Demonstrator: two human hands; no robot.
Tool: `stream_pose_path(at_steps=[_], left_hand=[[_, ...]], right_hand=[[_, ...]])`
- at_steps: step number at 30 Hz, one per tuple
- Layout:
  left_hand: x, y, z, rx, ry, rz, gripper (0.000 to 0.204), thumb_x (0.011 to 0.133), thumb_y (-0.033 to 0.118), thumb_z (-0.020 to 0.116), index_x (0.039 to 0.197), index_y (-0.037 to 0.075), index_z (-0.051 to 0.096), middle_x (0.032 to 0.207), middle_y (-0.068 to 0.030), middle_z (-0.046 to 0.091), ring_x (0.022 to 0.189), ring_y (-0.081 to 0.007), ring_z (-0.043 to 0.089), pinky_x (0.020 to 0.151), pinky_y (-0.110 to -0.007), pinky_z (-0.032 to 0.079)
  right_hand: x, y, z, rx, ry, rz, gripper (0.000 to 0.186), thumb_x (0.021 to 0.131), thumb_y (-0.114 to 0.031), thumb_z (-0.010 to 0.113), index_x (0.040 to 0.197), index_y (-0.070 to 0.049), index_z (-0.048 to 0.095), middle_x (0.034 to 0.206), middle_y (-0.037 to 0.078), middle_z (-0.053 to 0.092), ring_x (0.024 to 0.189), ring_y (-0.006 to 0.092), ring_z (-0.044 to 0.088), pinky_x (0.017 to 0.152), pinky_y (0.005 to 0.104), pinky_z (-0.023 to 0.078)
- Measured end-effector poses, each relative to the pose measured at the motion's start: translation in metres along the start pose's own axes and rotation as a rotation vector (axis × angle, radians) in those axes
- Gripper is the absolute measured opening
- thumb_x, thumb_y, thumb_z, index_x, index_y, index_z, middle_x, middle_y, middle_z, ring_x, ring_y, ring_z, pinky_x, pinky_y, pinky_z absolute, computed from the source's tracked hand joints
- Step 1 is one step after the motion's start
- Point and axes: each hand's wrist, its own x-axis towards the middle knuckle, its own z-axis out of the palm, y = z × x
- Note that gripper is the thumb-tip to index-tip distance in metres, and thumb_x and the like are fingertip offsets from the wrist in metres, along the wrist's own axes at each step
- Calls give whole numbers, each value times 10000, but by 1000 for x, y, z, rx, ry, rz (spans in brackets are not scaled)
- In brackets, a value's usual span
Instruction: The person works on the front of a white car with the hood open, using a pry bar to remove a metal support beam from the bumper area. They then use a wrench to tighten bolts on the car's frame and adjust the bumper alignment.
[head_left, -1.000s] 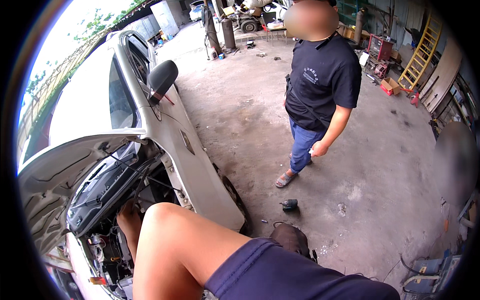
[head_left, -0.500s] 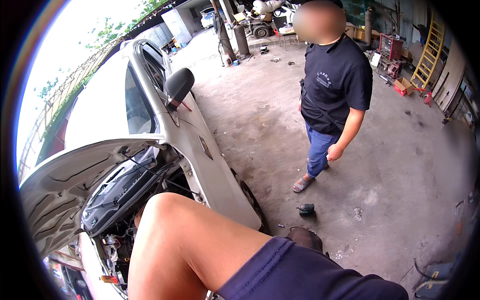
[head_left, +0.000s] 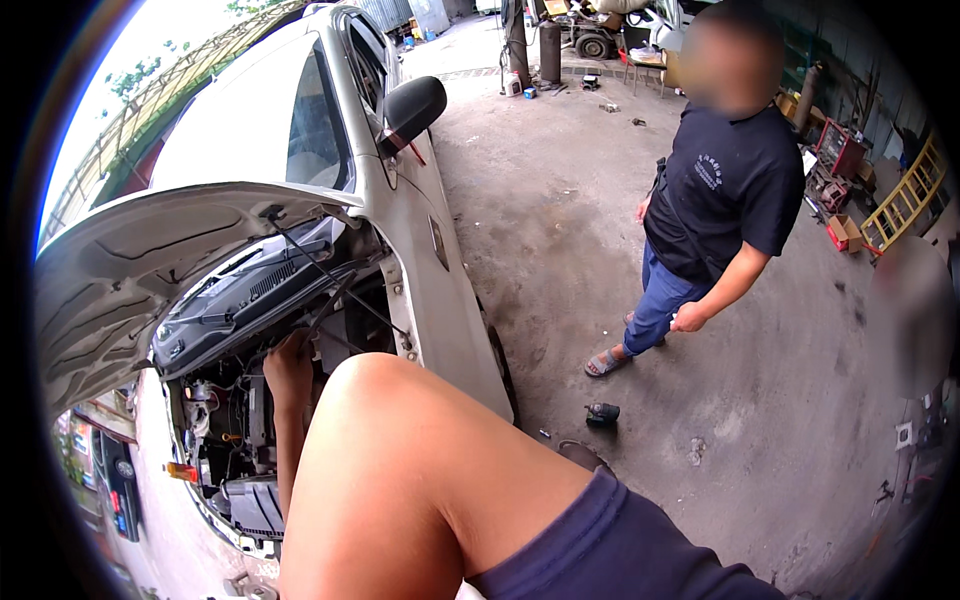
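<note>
My left hand (head_left: 289, 368) reaches into the engine bay (head_left: 240, 420) of a pale car with its hood raised. Its fingers look curled beside a dark bar-like part (head_left: 328, 312); what they grip, if anything, is hidden in shadow. The forearm (head_left: 288, 450) passes behind a bent bare leg (head_left: 390, 450) in dark blue shorts (head_left: 620, 540), which fills the foreground. My right hand is out of sight. Over the bay stands the propped hood (head_left: 130, 270), with a thin strut (head_left: 340, 280) crossing below it.
A person (head_left: 715, 180) in a dark shirt and blue trousers stands right of the car. A dark cordless power tool (head_left: 602, 414) lies on the concrete floor (head_left: 540, 240). The side mirror (head_left: 412, 112) juts out. Further back are a gas cylinder (head_left: 550, 52) and yellow ladder (head_left: 905, 200).
The view has swung so the car's engine bay and the standing person sit further right. My left hand and forearm, mostly hidden behind the knee before, now show.
</note>
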Motion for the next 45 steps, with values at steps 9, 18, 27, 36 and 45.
stream_pose_path(at_steps=[9, 18, 27, 36, 45], left_hand=[[11, 28, -15, -7, 35, 2, 219, 764, 13, 593, 947, 85, 690, 750, -117, 657, 696, -335, 649, 604, -390, 488], [0, -11, 16, -171, 182, 31, 177, 782, 52, 593, 935, 74, 680, 737, -123, 669, 712, -354, 650, 620, -434, 496], [17, 64, -16, -266, -118, -38, 187, 930, 184, 558, 899, 28, 656, 612, -139, 614, 550, -324, 612, 514, -391, 442], [22, 28, 16, -185, 128, -228, 288, 984, 236, 449, 845, 39, 606, 597, -116, 595, 575, -320, 625, 534, -422, 439], [21, 22, 8, -445, 116, -360, 257, 927, 168, 459, 824, -13, 611, 615, -108, 574, 503, -207, 554, 513, -358, 409]], right_hand=[[8, -4, -12, -199, -107, 117, 181, 841, -239, 567, 909, -136, 699, 881, 68, 699, 945, 238, 629, 895, 410, 397], [-66, 136, -106, -1329, -215, 657, 200, 848, -254, 557, 904, -137, 710, 931, 59, 705, 1019, 237, 616, 924, 415, 406], [-197, 145, -166, -944, -97, 1350, 703, 971, -599, 299, 840, -54, 723, 862, 154, 701, 851, 364, 667, 833, 448, 490], [-189, 156, -177, -870, -230, 1490, 663, 984, -553, 274, 980, -68, 725, 976, 130, 705, 959, 342, 656, 842, 431, 507], [-183, 167, -166, -988, -185, 1415, 660, 993, -509, 258, 845, -80, 738, 844, 109, 711, 879, 318, 682, 770, 443, 527]])
